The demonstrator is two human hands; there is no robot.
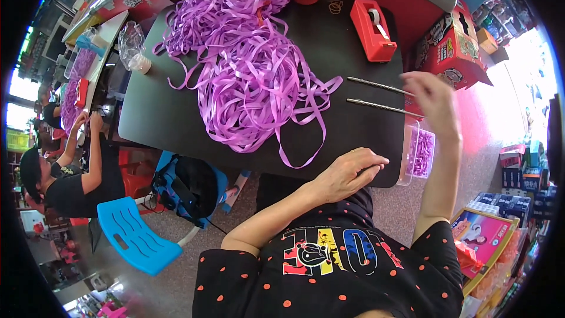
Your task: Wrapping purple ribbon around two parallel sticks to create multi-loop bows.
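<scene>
A large tangled heap of purple ribbon (253, 76) covers the left and middle of the black table (159, 115). My left hand (353, 172) rests at the table's near edge, its fingers and thumb drawn together; whatever they may hold is too small or hidden. My right hand (434, 100) is raised at the table's right edge, its fingers smeared by motion. Beside it, two thin twisted metal rods (376, 106) point left over the tabletop, apart from the ribbon. Their right ends meet something red, partly hidden behind my right hand.
A red tape dispenser (373, 30) stands at the far right, near rubber bands (335, 6). Below the right edge sits a clear box of purple pieces (422, 153). A plastic cup (139, 63) stands at the left. A blue chair (138, 235) and another person (76, 171) are farther left.
</scene>
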